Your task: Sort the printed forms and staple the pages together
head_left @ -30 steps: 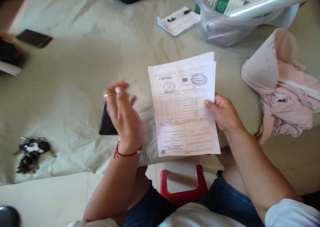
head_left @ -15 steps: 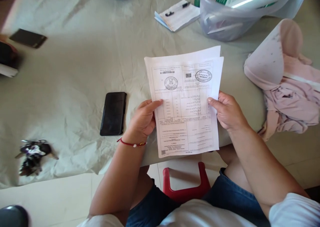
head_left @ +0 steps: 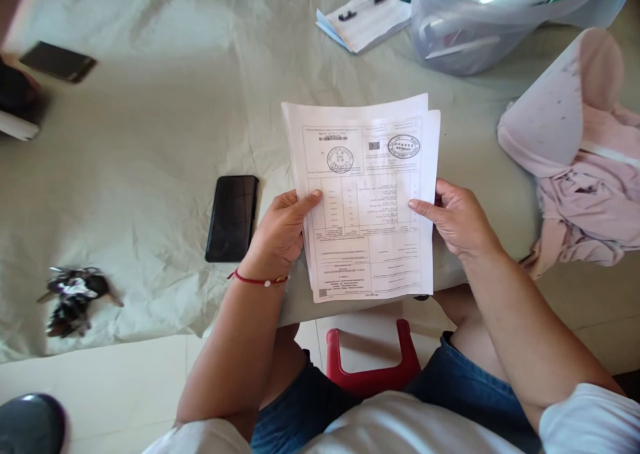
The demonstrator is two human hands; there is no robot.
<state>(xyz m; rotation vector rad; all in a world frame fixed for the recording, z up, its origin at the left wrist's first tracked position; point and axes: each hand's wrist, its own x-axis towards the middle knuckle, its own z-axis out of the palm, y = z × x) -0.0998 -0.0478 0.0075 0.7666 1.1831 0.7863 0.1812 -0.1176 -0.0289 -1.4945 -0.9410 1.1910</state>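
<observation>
Two hands: left hand [head_left: 280, 231], right hand [head_left: 457, 217] pinching paper stack [head_left: 367, 201] edges; two phones.

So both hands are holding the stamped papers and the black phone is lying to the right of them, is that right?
Not quite. The head view shows the black phone lying left of the stamped papers, beside the left hand. Both hands do hold them, the right hand included.
</observation>
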